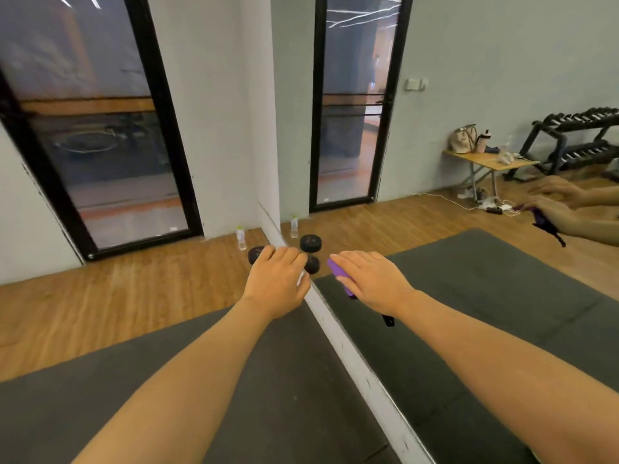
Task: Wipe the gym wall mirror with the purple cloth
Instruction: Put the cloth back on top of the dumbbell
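- Centrally, the purple cloth (341, 277) sits just right of frame centre, folded into a narrow strip under the right hand (371, 281), against the lower part of the gym wall mirror (469, 105).
- That right hand lies flat with straight fingers pressing the cloth to the glass; a dark strap end (388, 320) hangs below the wrist.
- Left of it, the left hand (276, 279) rests on the white mirror frame (338, 333), fingers loosely bent over its edge, gripping nothing that can be made out.
- Just above the hands, a clear water bottle (241, 238) stands upright on the wooden floor (117, 296) beside black weight plates (256, 254); its contents cannot be made out.
- At lower frame, a grey mat (134, 396) covers the floor.
- At upper right, reflected, a beige bag (463, 139) sits on a small table (492, 162), near a dumbbell rack (582, 139).
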`<state>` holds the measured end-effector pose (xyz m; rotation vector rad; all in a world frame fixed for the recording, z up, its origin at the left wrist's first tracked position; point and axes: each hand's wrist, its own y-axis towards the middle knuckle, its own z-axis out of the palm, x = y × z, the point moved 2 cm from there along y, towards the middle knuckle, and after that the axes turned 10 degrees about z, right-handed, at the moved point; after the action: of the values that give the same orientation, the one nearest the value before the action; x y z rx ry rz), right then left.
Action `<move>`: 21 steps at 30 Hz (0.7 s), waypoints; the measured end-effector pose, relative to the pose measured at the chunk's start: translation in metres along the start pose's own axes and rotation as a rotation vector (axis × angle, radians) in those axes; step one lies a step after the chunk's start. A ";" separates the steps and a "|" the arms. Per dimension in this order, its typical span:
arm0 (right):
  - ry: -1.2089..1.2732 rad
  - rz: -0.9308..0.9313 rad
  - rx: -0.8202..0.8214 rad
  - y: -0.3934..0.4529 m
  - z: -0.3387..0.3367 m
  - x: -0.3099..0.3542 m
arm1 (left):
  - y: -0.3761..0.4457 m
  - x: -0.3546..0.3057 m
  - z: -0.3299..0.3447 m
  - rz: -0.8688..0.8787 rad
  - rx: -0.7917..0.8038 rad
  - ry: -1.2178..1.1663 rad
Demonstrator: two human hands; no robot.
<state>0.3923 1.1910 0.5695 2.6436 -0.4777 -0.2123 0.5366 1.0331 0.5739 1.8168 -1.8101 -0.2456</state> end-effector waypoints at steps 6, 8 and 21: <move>0.028 -0.102 -0.077 0.092 0.059 -0.003 | 0.015 0.076 0.053 -0.057 -0.025 0.110; 0.042 -0.142 -0.102 0.124 0.083 -0.009 | 0.026 0.099 0.070 -0.072 -0.064 0.125; 0.085 -0.373 -0.193 0.317 0.215 -0.075 | 0.103 0.241 0.178 -0.100 0.146 0.172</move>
<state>0.1807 0.8662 0.5263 2.5168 0.0665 -0.2450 0.3763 0.7621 0.5388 1.9672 -1.6578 0.0058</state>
